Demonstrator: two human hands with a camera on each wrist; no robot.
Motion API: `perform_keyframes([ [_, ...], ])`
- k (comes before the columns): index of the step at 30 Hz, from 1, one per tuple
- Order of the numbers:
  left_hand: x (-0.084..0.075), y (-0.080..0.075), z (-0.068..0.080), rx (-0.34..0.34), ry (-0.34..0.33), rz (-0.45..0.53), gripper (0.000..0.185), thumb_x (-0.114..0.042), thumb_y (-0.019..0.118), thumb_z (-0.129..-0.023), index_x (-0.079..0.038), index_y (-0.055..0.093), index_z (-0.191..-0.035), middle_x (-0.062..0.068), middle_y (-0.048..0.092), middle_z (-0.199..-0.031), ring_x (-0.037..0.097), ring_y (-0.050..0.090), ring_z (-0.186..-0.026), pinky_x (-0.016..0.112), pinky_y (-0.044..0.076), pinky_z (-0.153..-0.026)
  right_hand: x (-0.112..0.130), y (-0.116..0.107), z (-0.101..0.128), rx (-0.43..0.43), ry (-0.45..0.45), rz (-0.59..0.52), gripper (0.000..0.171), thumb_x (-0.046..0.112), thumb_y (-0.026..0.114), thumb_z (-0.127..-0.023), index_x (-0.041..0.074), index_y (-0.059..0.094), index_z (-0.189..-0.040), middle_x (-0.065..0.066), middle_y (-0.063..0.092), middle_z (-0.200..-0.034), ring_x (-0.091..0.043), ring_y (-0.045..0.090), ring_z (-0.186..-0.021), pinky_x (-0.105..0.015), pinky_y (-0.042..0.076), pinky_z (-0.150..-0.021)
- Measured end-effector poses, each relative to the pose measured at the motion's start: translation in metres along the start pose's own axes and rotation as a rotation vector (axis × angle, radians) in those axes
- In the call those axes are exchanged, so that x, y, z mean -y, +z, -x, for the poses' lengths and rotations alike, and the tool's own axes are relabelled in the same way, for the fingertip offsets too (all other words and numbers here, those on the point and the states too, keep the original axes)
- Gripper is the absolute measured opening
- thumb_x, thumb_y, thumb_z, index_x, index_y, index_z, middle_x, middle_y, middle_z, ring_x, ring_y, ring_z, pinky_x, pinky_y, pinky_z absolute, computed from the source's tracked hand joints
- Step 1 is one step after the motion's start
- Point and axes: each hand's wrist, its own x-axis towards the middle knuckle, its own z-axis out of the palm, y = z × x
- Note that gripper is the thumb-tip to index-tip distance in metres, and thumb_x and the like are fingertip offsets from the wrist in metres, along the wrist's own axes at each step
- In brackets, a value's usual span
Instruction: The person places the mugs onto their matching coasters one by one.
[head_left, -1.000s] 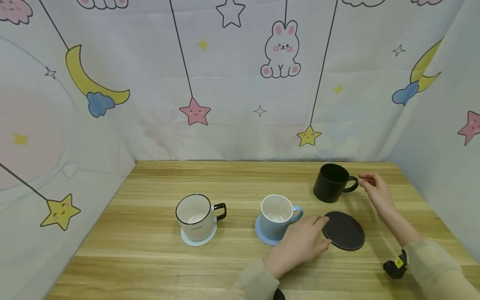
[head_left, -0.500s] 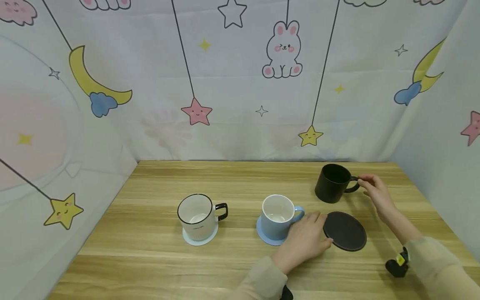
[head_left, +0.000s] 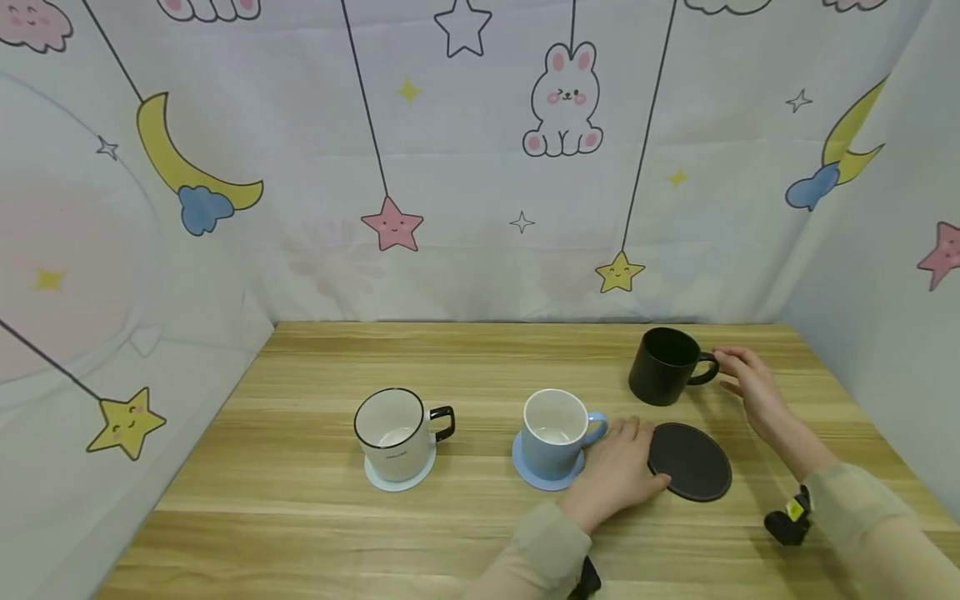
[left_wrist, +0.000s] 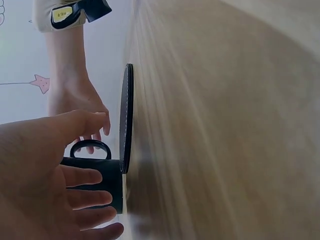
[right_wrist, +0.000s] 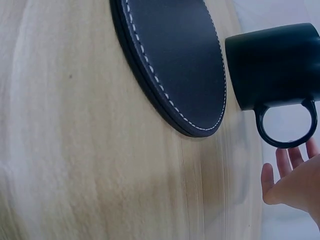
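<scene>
A round black coaster [head_left: 688, 462] with white stitching along its edge [right_wrist: 165, 95] lies on the wooden table. My left hand [head_left: 617, 471] is at its left side, fingers extended and thumb apart, with fingertips right at the rim. Behind the coaster stands a black mug [head_left: 660, 371], upright, its handle to the right. My right hand [head_left: 752, 385] is beside that handle, fingertips right at its outer curve. In the right wrist view, the fingers of my right hand [right_wrist: 300, 175] are loosely extended at the handle [right_wrist: 286, 142].
Left of my left hand, a light blue mug [head_left: 551, 454] stands on a blue coaster [head_left: 525, 475]. Farther left, a white mug [head_left: 396, 458] with a black rim and handle sits on a pale coaster [head_left: 400, 485]. A printed cloth [head_left: 465, 275] hangs behind the table [head_left: 300, 517].
My left hand has shifted slightly right and away from me along the coaster's left rim. My right hand has edged toward the black mug's handle. Mugs and coasters stay in place.
</scene>
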Motion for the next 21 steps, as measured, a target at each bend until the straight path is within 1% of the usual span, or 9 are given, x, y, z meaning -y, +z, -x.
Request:
perform_keyframes([
  [3, -0.0008, 0.0011, -0.0022, 0.015, -0.005, 0.001, 0.071, -0.055, 0.064, -0.085, -0.019, 0.044, -0.142, 0.0, 0.044, -0.148, 0.017, 0.041, -0.139, 0.027, 0.039, -0.11, 0.0002, 0.0005, 0.0001, 0.003, 0.005, -0.015, 0.022, 0.041, 0.047, -0.1, 0.026, 0.048, -0.116, 0.024, 0.045, -0.106, 0.006, 0.048, -0.098, -0.021, 0.04, -0.087],
  [7, -0.0004, 0.0033, -0.0049, 0.02, 0.001, -0.003, 0.072, -0.056, 0.065, -0.084, -0.019, 0.044, -0.142, 0.0, 0.043, -0.148, 0.017, 0.04, -0.14, 0.027, 0.037, -0.111, 0.0012, 0.0023, -0.0009, 0.008, 0.017, -0.01, 0.025, 0.042, 0.047, -0.099, 0.024, 0.047, -0.117, 0.023, 0.046, -0.106, 0.004, 0.048, -0.098, -0.027, 0.038, -0.091],
  [10, 0.0001, 0.0051, -0.0067, 0.026, -0.004, -0.013, 0.073, -0.057, 0.065, -0.083, -0.019, 0.045, -0.142, 0.001, 0.042, -0.15, 0.017, 0.039, -0.141, 0.027, 0.037, -0.111, 0.0023, 0.0043, -0.0024, 0.01, 0.021, -0.006, 0.026, 0.042, 0.046, -0.1, 0.024, 0.047, -0.119, 0.023, 0.046, -0.105, 0.003, 0.049, -0.098, -0.032, 0.037, -0.093],
  [14, -0.0006, 0.006, -0.0088, 0.042, -0.022, -0.014, 0.073, -0.057, 0.065, -0.083, -0.02, 0.044, -0.143, 0.001, 0.038, -0.153, 0.016, 0.036, -0.142, 0.028, 0.041, -0.108, 0.0031, 0.0059, -0.0041, 0.01, 0.02, -0.008, 0.021, 0.041, 0.045, -0.1, 0.027, 0.047, -0.116, 0.025, 0.048, -0.103, 0.003, 0.051, -0.097, -0.032, 0.037, -0.092],
  [17, -0.002, 0.0059, -0.0095, 0.068, -0.037, -0.017, 0.074, -0.059, 0.064, -0.083, -0.022, 0.042, -0.144, 0.001, 0.035, -0.155, 0.016, 0.033, -0.144, 0.03, 0.042, -0.107, 0.0035, 0.0069, -0.0041, 0.011, 0.025, -0.033, 0.019, 0.04, 0.046, -0.1, 0.028, 0.048, -0.114, 0.026, 0.052, -0.098, 0.003, 0.052, -0.095, -0.033, 0.036, -0.092],
  [21, -0.0045, 0.0055, -0.0103, 0.097, -0.054, -0.03, 0.076, -0.061, 0.063, -0.082, -0.024, 0.041, -0.145, -0.001, 0.033, -0.155, 0.014, 0.031, -0.145, 0.032, 0.043, -0.106, 0.0044, 0.0084, -0.0029, 0.011, 0.033, -0.096, 0.018, 0.039, 0.048, -0.1, 0.026, 0.051, -0.112, 0.024, 0.06, -0.09, 0.002, 0.054, -0.093, -0.039, 0.033, -0.096],
])
